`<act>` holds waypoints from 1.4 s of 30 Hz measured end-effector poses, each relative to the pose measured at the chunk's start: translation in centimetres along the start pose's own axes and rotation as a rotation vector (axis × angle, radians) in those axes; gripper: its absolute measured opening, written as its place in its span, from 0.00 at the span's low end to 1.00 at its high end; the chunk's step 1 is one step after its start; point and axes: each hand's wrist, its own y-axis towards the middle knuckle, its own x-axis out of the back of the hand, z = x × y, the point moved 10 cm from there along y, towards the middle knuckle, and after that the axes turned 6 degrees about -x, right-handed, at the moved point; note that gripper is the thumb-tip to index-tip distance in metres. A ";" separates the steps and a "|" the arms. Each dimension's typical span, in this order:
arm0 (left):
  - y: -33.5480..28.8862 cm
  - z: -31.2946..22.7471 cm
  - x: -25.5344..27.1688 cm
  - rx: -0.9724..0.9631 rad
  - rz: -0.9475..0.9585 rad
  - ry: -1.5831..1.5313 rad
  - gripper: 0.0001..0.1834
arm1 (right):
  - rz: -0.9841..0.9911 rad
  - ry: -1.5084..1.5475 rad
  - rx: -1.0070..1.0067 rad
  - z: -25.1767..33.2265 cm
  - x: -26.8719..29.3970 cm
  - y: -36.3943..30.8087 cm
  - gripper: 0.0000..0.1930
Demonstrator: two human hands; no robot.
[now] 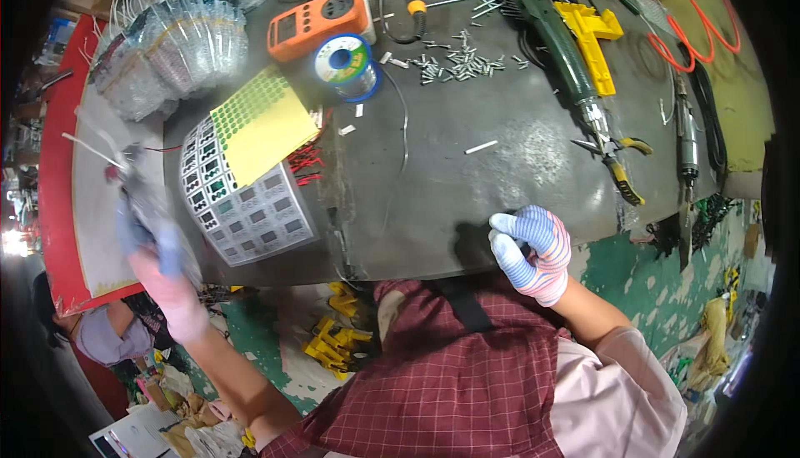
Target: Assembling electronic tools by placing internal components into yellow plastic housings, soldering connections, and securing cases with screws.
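Note:
My left hand point(162, 262), in a glove and smeared by motion, is at the left end of the bench. It grips a clear plastic bag point(137, 179) with white wire ends sticking out at the top; what is inside is too blurred to make out. My right hand point(535, 254), in a striped glove with pale blue fingertips, hovers over the bench's front edge. Its fingers are loosely bent with a gap beside the thumb, and nothing shows in them. Between the hands lie a sticker sheet point(265, 225) and a yellow sheet with green dots point(271, 137).
Bagged parts point(187, 50) are piled at the back left. Behind the sheets stand a solder spool point(347, 70) and an orange meter point(317, 25). Loose screws point(462, 62) lie farther back. A green electric screwdriver point(554, 45), a yellow bracket point(593, 41) and pliers point(621, 166) are on the right.

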 end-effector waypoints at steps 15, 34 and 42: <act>-11.9 -12.9 -20.2 -0.440 0.675 0.088 0.30 | 0.331 -0.391 0.114 1.8 1.7 3.7 0.28; -12.9 -17.4 -26.4 -0.631 0.459 0.060 0.13 | 0.711 -0.169 -0.366 -5.3 1.7 4.2 0.16; -12.6 -17.1 -26.5 -0.627 0.447 0.064 0.12 | 0.370 0.006 -0.286 -7.0 2.5 21.4 0.13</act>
